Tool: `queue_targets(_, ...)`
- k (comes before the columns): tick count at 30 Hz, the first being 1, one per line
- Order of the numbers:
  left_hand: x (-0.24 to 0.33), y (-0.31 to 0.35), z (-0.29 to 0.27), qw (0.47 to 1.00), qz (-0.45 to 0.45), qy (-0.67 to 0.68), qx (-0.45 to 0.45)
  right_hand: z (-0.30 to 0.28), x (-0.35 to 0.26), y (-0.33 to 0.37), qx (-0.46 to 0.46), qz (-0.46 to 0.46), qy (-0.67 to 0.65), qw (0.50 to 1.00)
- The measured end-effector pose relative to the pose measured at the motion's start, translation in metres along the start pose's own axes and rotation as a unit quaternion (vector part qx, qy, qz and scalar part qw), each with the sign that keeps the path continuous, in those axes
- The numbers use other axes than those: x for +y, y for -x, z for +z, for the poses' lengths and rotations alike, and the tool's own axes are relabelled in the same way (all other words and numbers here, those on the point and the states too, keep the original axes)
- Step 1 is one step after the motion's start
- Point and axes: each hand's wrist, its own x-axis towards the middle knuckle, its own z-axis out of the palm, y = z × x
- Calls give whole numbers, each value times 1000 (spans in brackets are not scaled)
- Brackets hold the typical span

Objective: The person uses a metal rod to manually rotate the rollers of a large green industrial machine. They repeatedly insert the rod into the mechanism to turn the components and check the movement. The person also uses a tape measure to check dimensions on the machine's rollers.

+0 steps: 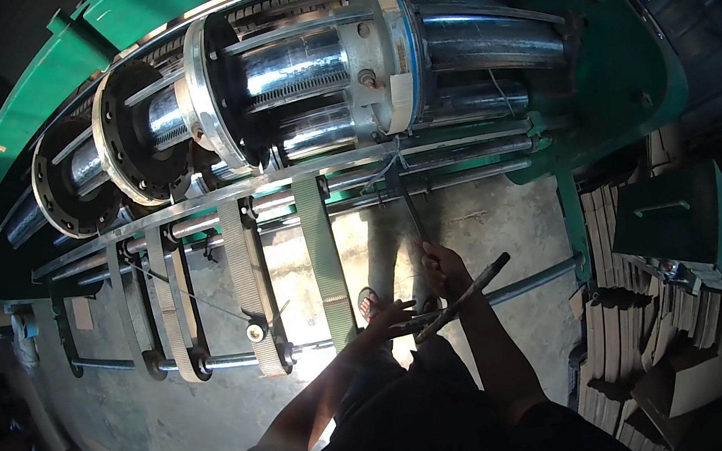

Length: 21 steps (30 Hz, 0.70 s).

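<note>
A green machine arches over the top of my view, its ends fading into the dark rim. The concrete floor shows beneath it, sunlit in the middle. Shiny steel rollers run across the machine, partly hidden by upright discs. My dark shirt fills the bottom edge and is cut off there. Stacked cardboard crowds the right side, behind and below a dark green box.

Fabric belts hang in front, between the machine and a low steel rail; my arms and legs cover part of that rail.

Ahead of my body, my right hand is closed around a thin dark rod, which points up to the machine's front edge; its far tip is lost among the shadows. My left hand reaches in lower, its fingers extended towards a black bar — whether they grip it, I cannot tell. That bar slants across my right forearm, hiding a strip of it.

Smaller still are a sandalled foot, half covered by my left hand, and a little round object at one belt — too small to identify.
</note>
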Motion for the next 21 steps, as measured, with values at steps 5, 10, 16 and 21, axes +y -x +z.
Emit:
queue_targets(5,14,-4,3,953,-26,-195,-231,-29,5,-17,-108,11,-66,992)
queue_targets(10,72,45,10,926,115,-323,-159,-81,-2,43,177,-168,62,968)
queue_targets(16,143,76,19,827,147,-525,-138,-117,20,141,428,-507,420,618)
queue_targets(21,165,60,43,740,195,-600,-234,14,42,153,194,-320,772,514)
